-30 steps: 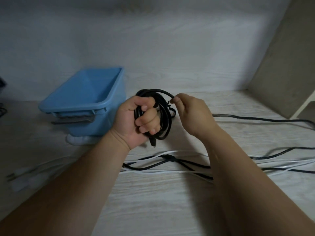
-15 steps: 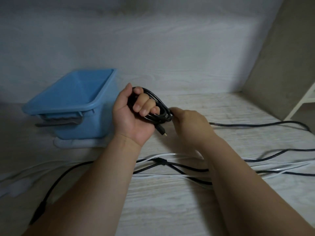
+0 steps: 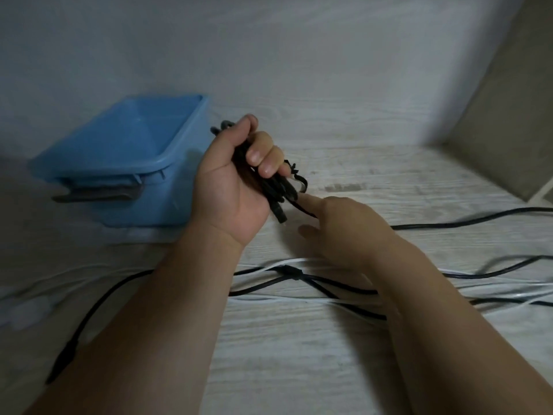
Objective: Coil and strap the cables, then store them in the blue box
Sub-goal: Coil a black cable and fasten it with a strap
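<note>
- The left hand (image 3: 236, 181) is closed tight round a coiled bundle of black rubber-sheathed cable (image 3: 276, 191), palm toward the camera, fingers (image 3: 263, 157) curled over the strands.
- One loop of the bundle shows above the thumb, and a plug end (image 3: 279, 212) hangs below the palm.
- The right hand (image 3: 344, 223) lies loose and holds nothing; its straight forefinger touches a thin black strand (image 3: 302, 182) that sticks out of the bundle's lower end, and the thumb is stretched out below it.
- Both forearms reach over a pale wood-grain surface (image 3: 299, 369); a wall in the same pale grain (image 3: 299, 70) stands behind it and a beige panel (image 3: 508, 115) closes the right side.
- Loose black cables (image 3: 329, 287) and thin white cables (image 3: 269, 299) lie crossed on the surface under the forearms.
- The open blue plastic box (image 3: 98, 170) with a grey handle (image 3: 95, 194) stands on the surface just left of the left hand; the bundle is held beside its right wall, outside it.
</note>
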